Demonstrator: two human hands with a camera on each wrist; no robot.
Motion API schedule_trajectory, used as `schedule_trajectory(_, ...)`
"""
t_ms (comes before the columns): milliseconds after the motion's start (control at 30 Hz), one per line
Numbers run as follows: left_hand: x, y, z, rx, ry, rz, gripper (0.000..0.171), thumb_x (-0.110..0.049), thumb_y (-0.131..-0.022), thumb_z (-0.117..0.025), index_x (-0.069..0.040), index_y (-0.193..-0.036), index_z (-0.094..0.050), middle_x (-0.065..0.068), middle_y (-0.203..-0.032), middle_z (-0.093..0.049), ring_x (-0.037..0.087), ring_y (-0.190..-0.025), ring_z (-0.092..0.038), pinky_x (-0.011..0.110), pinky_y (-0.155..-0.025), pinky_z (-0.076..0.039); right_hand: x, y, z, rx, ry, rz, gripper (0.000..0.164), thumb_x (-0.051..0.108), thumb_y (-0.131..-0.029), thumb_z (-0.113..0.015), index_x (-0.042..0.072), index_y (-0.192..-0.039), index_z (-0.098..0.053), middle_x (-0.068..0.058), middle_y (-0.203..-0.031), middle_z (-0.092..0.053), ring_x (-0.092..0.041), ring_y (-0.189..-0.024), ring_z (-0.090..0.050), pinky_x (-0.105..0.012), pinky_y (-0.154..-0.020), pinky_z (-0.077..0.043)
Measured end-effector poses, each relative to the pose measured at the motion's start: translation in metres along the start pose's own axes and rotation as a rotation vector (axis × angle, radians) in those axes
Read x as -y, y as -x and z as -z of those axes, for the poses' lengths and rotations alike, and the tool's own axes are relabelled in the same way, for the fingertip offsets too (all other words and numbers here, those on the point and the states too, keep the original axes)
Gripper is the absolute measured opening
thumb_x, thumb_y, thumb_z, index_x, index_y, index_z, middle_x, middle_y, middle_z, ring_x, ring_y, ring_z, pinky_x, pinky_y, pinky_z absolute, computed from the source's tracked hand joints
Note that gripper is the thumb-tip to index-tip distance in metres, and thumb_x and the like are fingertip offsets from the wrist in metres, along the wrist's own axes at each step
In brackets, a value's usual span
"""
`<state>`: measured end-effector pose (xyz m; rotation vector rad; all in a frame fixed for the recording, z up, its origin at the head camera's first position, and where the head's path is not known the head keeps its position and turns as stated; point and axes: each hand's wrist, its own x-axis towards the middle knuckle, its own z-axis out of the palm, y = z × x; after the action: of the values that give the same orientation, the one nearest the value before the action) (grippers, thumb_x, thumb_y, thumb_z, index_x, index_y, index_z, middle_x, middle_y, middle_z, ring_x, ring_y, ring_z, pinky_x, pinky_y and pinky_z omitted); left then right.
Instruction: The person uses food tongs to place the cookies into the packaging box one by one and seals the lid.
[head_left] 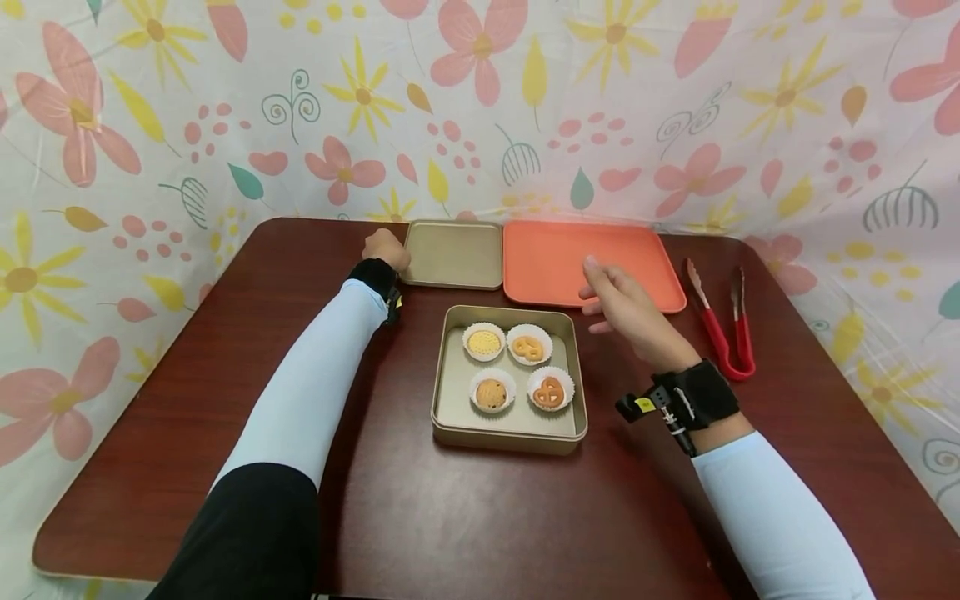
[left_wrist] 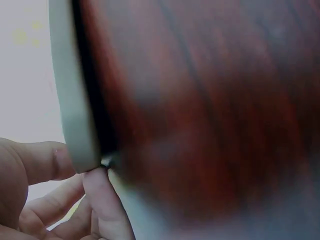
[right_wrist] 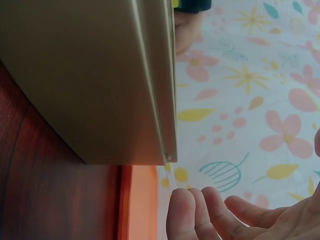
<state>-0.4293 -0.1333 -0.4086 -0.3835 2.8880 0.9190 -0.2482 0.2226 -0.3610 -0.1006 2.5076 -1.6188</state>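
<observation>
At the back of the table my left hand (head_left: pixel 386 248) pinches the left edge of a flat gold tin lid (head_left: pixel 453 254). The left wrist view shows thumb and fingers (left_wrist: pixel 45 161) on either side of the lid's pale rim (left_wrist: pixel 75 95). In front stands the open gold tin (head_left: pixel 510 439), holding several cookies in white paper cups, among them a pretzel-shaped cookie (head_left: pixel 549 392) and a round cookie (head_left: pixel 491 394). My right hand (head_left: pixel 633 317) is to the right of the tin with its fingers extended and nothing in them. The tin's side wall (right_wrist: pixel 95 90) fills much of the right wrist view.
An orange tray (head_left: pixel 588 262) lies at the back, right beside the lid. Red-handled tongs (head_left: pixel 723 342) lie spread at the right. The dark wooden table (head_left: pixel 420 533) backs onto a flowered cloth (head_left: pixel 480 125).
</observation>
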Motion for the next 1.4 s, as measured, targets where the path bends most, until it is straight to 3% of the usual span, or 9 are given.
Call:
schedule_trajectory(167,-0.004,0.002,0.007,-0.017,0.039,-0.035,0.023,-0.009,-0.089,-0.063,0.004,-0.107,-0.066,0.017,-0.098,-0.065,0.027,-0.073,-0.061,0.035,-0.066,-0.059,-0.003,0.002,0.002,-0.005,0.011,-0.002,0.086,0.07,-0.101,-0.037,0.0,-0.151,-0.032,-0.027,-0.142,-0.044,-0.044,-0.126,-0.05,-0.055,-0.099,-0.054)
schedule_trajectory(333,-0.006,0.005,0.014,-0.022,0.073,-0.046,0.026,-0.014,-0.089,-0.06,0.004,-0.106,-0.065,0.012,-0.08,-0.063,0.02,-0.052,-0.062,0.024,-0.043,-0.05,-0.006,0.002,0.002,-0.014,0.022,-0.008,0.086,0.07,-0.1,-0.042,0.0,-0.151,-0.034,-0.026,-0.141,-0.046,-0.041,-0.122,-0.052,-0.049,-0.095,-0.058)
schedule_trajectory(467,-0.008,0.009,0.018,-0.021,0.084,-0.07,0.022,-0.014,-0.089,-0.059,0.004,-0.1,-0.065,0.007,-0.066,-0.06,0.025,-0.059,-0.069,0.022,-0.041,-0.049,-0.01,0.002,0.001,-0.011,0.015,-0.018,0.087,0.07,-0.1,-0.042,0.002,-0.153,-0.032,-0.026,-0.142,-0.046,-0.041,-0.122,-0.052,-0.049,-0.094,-0.058)
schedule_trajectory(600,-0.009,0.013,0.025,-0.011,0.057,-0.111,0.014,-0.01,-0.088,-0.06,0.0,-0.083,-0.067,0.003,-0.054,-0.058,0.031,-0.071,-0.074,0.023,-0.041,-0.049,-0.014,0.001,0.002,-0.007,0.001,-0.033,0.087,0.069,-0.1,-0.043,0.003,-0.154,-0.032,-0.026,-0.142,-0.045,-0.042,-0.123,-0.052,-0.054,-0.098,-0.056)
schedule_trajectory(700,-0.007,0.017,0.029,0.007,0.092,-0.122,0.017,-0.007,-0.087,-0.061,-0.003,-0.072,-0.067,0.002,-0.05,-0.057,0.029,-0.064,-0.073,0.025,-0.043,-0.051,-0.016,0.001,0.001,0.0,-0.014,-0.044,0.086,0.068,-0.101,-0.044,0.001,-0.154,-0.032,-0.027,-0.142,-0.045,-0.043,-0.123,-0.051,-0.057,-0.1,-0.054)
schedule_trajectory(867,-0.001,0.024,0.033,0.019,0.203,-0.125,0.017,-0.006,-0.089,-0.062,0.001,-0.076,-0.071,0.005,-0.058,-0.062,0.02,-0.052,-0.068,0.037,-0.066,-0.065,-0.02,0.002,0.001,0.012,-0.027,-0.06,0.087,0.068,-0.1,-0.045,0.001,-0.154,-0.03,-0.027,-0.142,-0.044,-0.044,-0.125,-0.05,-0.058,-0.102,-0.052)
schedule_trajectory(1033,0.008,0.029,0.038,0.056,0.295,-0.127,0.016,-0.006,-0.094,-0.064,0.007,-0.094,-0.073,0.015,-0.089,-0.063,0.01,-0.049,-0.061,0.039,-0.077,-0.065,-0.022,0.001,0.002,0.022,-0.025,-0.057,0.087,0.068,-0.1,-0.045,0.002,-0.155,-0.029,-0.026,-0.142,-0.044,-0.044,-0.126,-0.05,-0.059,-0.103,-0.052)
schedule_trajectory(1200,0.011,0.034,0.044,0.078,0.342,-0.147,0.02,-0.006,-0.096,-0.065,0.009,-0.106,-0.073,0.022,-0.107,-0.06,0.009,-0.051,-0.061,0.04,-0.08,-0.065,-0.021,0.002,0.004,0.018,-0.028,-0.067,0.087,0.069,-0.1,-0.044,0.001,-0.153,-0.03,-0.026,-0.143,-0.044,-0.044,-0.127,-0.05,-0.059,-0.103,-0.052)
schedule_trajectory(1400,0.008,0.041,0.045,0.084,0.362,-0.184,0.029,-0.012,-0.097,-0.065,0.008,-0.118,-0.071,0.025,-0.108,-0.067,0.006,-0.049,-0.064,0.03,-0.065,-0.064,-0.021,0.001,0.008,0.008,-0.039,-0.053,0.088,0.069,-0.1,-0.044,-0.001,-0.152,-0.03,-0.028,-0.142,-0.043,-0.045,-0.127,-0.049,-0.059,-0.104,-0.051)
